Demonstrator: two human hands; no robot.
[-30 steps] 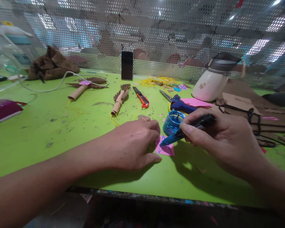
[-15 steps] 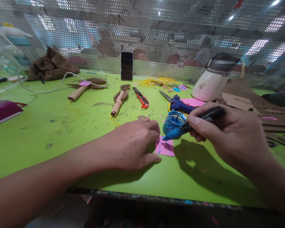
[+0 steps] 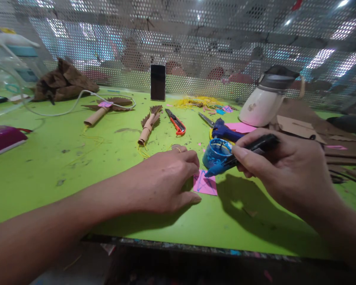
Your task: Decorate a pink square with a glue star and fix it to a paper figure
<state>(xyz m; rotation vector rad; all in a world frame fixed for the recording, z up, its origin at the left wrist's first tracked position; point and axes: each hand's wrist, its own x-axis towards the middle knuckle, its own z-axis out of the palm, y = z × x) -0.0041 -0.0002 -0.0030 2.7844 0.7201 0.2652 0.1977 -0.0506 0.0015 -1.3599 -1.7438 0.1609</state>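
Note:
A small pink paper square [image 3: 205, 187] with blue lines on it lies flat on the green tabletop. My left hand [image 3: 170, 178] rests at its left side, fingers bent with their tips at the upper left edge, thumb spread apart below. In my right hand [image 3: 284, 166] is a black marker [image 3: 249, 153], gripped between thumb and fingers. The marker's front end is coated in blue, and its tip is at the upper part of the paper. Just behind stands a paint-smeared blue jar [image 3: 216, 152], partly hidden by the marker.
Behind the jar lie a dark blue glue gun [image 3: 225, 130], scissors [image 3: 206, 118] and a red utility knife [image 3: 178, 124]. Rolled-paper figures [image 3: 148, 128] are to the left. A phone [image 3: 158, 82], yellow strands [image 3: 198, 102] and a white jug [image 3: 262, 103] stand or lie farther back, before a perforated screen.
The marker tip has shifted slightly to the right and down on the pink paper. My left hand stays nearly in place.

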